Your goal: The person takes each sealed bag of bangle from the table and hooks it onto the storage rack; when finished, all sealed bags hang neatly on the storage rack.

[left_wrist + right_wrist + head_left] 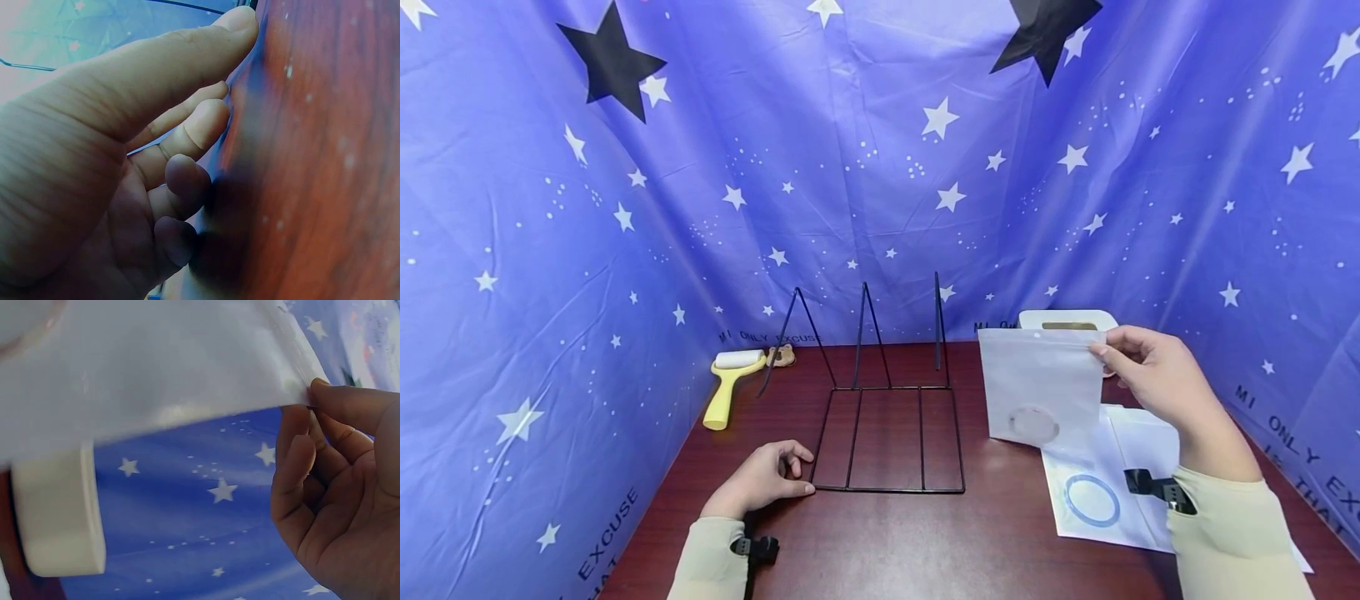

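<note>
My right hand point(1157, 375) pinches the upper right corner of a frosted white pouch point(1030, 375) between thumb and fingers, holding it upright. A ring-shaped thing shows faintly through the pouch's lower part. In the right wrist view, the thumb and fingertips of the hand point(344, 469) meet at the corner of the pouch point(169, 369). Beside the front left corner of a black wire rack point(887, 490), my left hand point(763, 479) rests low on the table, its thumb tip touching the wire. The left wrist view shows this hand point(131, 137) with its thumb stretched out and the other fingers loosely bent.
White sheets or pouches point(1135, 450) with a pale blue ring point(1092, 500) on them lie at the right. A white holder with a slot point(1067, 317) stands behind the raised pouch. At the back left are a yellow-handled lint roller point(722, 400) and a small brown bear-shaped thing point(782, 356).
</note>
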The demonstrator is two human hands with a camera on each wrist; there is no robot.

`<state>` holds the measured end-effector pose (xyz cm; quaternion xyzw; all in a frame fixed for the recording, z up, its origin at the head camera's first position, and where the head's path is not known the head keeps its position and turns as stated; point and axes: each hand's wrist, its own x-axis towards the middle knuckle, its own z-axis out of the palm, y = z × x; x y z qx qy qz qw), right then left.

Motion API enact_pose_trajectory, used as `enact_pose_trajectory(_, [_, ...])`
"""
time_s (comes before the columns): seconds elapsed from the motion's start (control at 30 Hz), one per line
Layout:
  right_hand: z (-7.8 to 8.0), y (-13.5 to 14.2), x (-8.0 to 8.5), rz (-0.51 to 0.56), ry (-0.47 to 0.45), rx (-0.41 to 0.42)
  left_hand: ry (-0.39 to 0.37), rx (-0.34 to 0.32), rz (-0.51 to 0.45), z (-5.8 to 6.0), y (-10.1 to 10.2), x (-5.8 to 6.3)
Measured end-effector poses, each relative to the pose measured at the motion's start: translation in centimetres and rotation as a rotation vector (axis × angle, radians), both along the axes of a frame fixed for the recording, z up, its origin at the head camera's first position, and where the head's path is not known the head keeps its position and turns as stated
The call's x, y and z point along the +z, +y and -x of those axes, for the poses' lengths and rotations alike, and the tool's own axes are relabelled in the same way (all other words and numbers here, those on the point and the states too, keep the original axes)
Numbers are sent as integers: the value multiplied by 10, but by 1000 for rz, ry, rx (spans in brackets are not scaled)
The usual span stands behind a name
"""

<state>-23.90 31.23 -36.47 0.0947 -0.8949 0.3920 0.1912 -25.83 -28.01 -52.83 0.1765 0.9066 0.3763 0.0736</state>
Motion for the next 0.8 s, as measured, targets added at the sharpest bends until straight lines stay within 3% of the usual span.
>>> enact_pose_trajectory(0.43, [-20,1,19,21,151,-152,4,-9,9,-1,0,2])
enact_pose_trajectory(0.8, [-34,-7,29,135,272,-188,3,-5,7,0,1,2])
